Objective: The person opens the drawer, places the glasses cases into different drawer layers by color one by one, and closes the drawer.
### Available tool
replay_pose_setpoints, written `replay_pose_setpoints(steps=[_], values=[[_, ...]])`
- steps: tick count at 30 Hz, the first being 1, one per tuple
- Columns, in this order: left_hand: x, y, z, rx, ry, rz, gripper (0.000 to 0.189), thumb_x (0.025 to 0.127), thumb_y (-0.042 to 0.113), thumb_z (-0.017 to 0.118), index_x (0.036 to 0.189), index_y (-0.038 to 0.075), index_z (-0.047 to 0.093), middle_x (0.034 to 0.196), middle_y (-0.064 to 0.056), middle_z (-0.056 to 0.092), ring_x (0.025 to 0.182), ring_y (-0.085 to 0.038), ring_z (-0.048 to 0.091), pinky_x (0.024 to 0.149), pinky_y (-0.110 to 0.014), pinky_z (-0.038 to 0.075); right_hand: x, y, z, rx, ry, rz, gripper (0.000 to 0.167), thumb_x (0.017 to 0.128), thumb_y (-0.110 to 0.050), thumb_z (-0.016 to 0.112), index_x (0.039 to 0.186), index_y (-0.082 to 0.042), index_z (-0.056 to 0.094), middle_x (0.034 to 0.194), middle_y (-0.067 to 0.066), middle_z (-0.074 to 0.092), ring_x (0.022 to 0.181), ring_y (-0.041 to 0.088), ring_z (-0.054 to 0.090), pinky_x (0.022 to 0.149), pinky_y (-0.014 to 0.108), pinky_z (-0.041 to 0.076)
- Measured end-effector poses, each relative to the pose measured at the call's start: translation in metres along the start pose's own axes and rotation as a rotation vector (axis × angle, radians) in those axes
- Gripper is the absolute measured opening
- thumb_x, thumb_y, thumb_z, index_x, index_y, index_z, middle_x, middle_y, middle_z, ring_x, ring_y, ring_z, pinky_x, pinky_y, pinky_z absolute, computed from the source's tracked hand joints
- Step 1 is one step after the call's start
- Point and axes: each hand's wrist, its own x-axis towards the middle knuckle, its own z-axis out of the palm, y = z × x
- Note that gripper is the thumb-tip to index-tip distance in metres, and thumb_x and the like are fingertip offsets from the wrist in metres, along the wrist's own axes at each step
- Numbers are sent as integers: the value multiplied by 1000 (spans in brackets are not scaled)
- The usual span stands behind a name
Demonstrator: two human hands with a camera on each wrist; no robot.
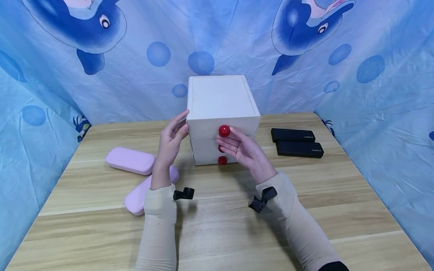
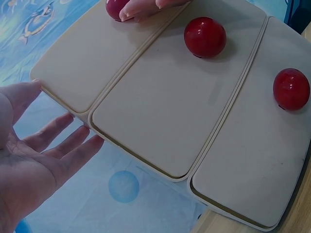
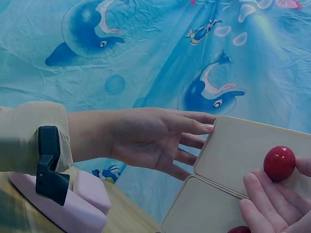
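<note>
I see the white box (image 1: pixel 222 96) standing toward the back of the counter (image 1: pixel 217 233), its three drawer fronts stacked one above another. The left hand (image 1: pixel 170 145) has its fingers spread and fairly straight, fingertips against the box's left side, gripping nothing. The right hand (image 1: pixel 247 150) is at the front, thumb and fingers on either side of the top red knob (image 1: pixel 224 130) in what looks to me like a pinch, though I can't judge how firm. Those fingers partly cover the middle knob (image 1: pixel 221 148); the bottom knob (image 1: pixel 222 160) shows below. Left of the box I have two lilac cases, one (image 1: pixel 130 160) behind the other (image 1: pixel 133 201); to its right, two black cases (image 1: pixel 300 149) lie together.
</note>
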Motion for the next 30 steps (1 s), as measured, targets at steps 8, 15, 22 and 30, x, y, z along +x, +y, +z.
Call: replay_pose_setpoints(steps=[8, 15, 22, 30], values=[[0, 0, 0, 30, 4, 7, 44, 99, 6, 51, 143, 5, 46, 144, -8, 46, 132, -23, 48, 102, -23, 48, -2, -1, -1, -19, 5, -19, 18, 101, -20, 52, 103, -10, 67, 95, 9, 76, 92, 21, 73, 87, 34, 58], [1, -2, 1, 55, 14, 50, 44, 98, 4, 53, 141, 3, 48, 147, -9, 45, 133, -23, 47, 115, -44, 37, -4, 0, -4, -75, 27, -11, 17, 101, -21, 52, 107, -10, 64, 95, 7, 76, 90, 19, 73, 82, 30, 60], [1, -2, 1, 65, 14, 51, 43, 98, 4, 53, 141, 4, 48, 147, -9, 45, 133, -23, 47, 115, -44, 37, -11, -1, -10, -52, 7, -7, 16, 101, -17, 52, 97, -7, 65, 94, 9, 76, 90, 19, 73, 85, 31, 59], [0, 0, 1, 71, 14, 38, 44, 98, 4, 52, 142, 4, 47, 148, -8, 44, 133, -23, 47, 114, -42, 38, -20, -2, -14, -79, 7, -1, 17, 100, -17, 53, 108, -6, 63, 102, 7, 74, 96, 18, 71, 102, 36, 48]])
